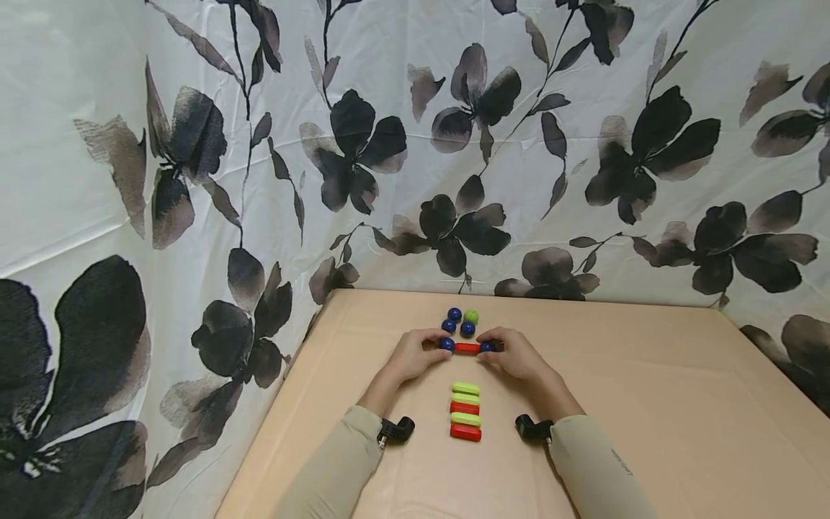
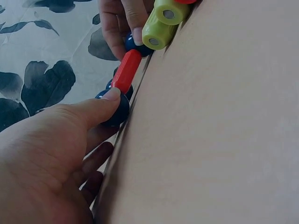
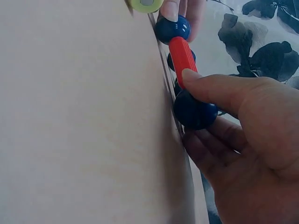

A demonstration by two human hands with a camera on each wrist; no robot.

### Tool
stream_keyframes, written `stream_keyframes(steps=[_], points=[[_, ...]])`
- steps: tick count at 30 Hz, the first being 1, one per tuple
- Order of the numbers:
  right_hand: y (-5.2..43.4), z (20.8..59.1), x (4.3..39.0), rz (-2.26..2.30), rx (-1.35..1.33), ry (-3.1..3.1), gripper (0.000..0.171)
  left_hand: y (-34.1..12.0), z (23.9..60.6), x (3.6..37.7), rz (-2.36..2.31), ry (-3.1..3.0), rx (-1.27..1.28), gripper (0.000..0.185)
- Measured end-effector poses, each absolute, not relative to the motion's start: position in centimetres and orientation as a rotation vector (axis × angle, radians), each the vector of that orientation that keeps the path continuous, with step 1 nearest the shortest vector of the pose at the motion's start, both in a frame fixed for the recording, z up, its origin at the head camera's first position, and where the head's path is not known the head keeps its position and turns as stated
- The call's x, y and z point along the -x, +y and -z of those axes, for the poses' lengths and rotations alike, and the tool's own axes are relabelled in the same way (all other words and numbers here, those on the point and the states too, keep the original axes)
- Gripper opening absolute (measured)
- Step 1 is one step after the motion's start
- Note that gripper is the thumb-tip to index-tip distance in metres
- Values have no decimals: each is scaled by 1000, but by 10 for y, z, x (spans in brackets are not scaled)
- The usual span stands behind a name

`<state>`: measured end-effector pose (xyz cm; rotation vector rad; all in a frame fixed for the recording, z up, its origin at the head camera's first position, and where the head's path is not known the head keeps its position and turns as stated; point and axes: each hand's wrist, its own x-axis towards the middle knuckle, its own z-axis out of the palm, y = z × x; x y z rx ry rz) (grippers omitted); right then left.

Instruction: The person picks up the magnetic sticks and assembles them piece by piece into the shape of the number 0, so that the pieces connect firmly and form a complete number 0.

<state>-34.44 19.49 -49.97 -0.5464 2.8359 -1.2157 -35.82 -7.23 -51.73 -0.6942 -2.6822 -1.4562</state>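
a rod [image 1: 467, 348] lies between two balls [image 1: 447, 344], loose balls [image 1: 461, 322] behind, stacked rods [image 1: 465, 411] in front.

Light is even and soft across the head view, bright without harsh glare; the counter [image 1: 648, 404] shows a faint sheen and only weak, short shadows close under the hands and beside the row of sticks [image 1: 465, 411]. The floral cloth [image 1: 194, 144] behind the counter is well lit, its creases casting mild grey lines, and it bows outward toward the frame edges from wide-lens distortion. The head view is fairly sharp at the counter's middle, softer at its corners. Both wrist views are close and slightly hazy: the left hand [image 2: 51, 158] and right hand [image 3: 243, 140] fill the foreground, soft-edged, with darker shade under the fingers near the counter.
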Motion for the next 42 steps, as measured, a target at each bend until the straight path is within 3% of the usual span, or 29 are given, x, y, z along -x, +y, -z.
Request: stream_keyframes(steps=[15, 22, 26, 32, 42], points=[[200, 512, 345, 1427, 560, 2739, 39, -89, 511, 359, 1523, -2653, 669, 42], [200, 515, 347, 1499, 545, 2708, 40, -100, 501, 357, 1570, -2632, 674, 25], [201, 515, 348, 1507, 539, 2702, 40, -99, 491, 350, 1632, -2736, 822, 19], [202, 514, 346, 1492, 513, 2705, 40, -85, 481, 336, 1483, -2911, 1140, 25], [198, 500, 335, 1529, 539, 2662, 40, -60, 480, 321, 1376, -2985, 1292, 25]])
